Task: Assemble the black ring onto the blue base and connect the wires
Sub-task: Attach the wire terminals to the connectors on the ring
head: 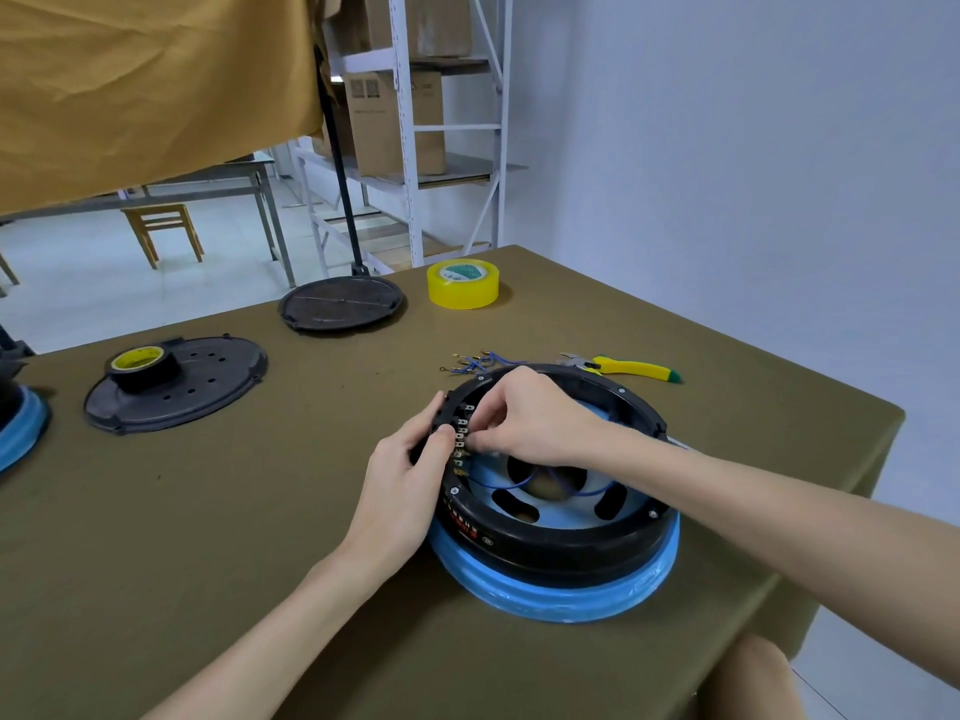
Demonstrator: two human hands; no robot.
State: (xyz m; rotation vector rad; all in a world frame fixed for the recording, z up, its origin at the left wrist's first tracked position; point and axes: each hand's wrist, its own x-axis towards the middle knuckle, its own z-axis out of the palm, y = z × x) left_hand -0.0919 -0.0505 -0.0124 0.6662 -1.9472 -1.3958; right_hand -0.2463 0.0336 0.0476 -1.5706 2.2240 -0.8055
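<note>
- The black ring point(545, 532) sits on top of the blue base point(561, 589), toward 4 o'clock on the olive-green table point(208, 511).
- The left hand point(405, 491) grips the ring's outer wall at its 9 o'clock side, fingers curled round the rim and the thumb pressed beside the terminal strip point(461, 441).
- The right hand point(524, 418) reaches over the ring from 3 o'clock, its fingertips bunched together and pinching something small at the terminal strip; I cannot tell just what is between them.
- Blue wires point(524, 483) loop from the strip across the slotted blue floor inside the ring.
- A loose bunch of spare wires point(475, 362) with metal ends lies just past the ring at 12 o'clock.
- Yellow-handled pliers point(628, 367) with a green tip lie near the ring at 1 o'clock.
- There is a red-and-white label on the ring's outer wall at 8 o'clock, too small and too skewed to read.
- A yellow tape roll point(462, 284) stands toward 12 o'clock near the far table edge; its green-and-white core label is unreadable.
- A black round lid point(340, 302) lies at 11 o'clock.
- A black perforated plate point(208, 381) lies at 9 o'clock, with a dark tape roll point(141, 365) resting on it.
- Behind the table, a white shelf rack point(410, 122) holds cardboard boxes point(395, 122) with printed square codes, not legible.
</note>
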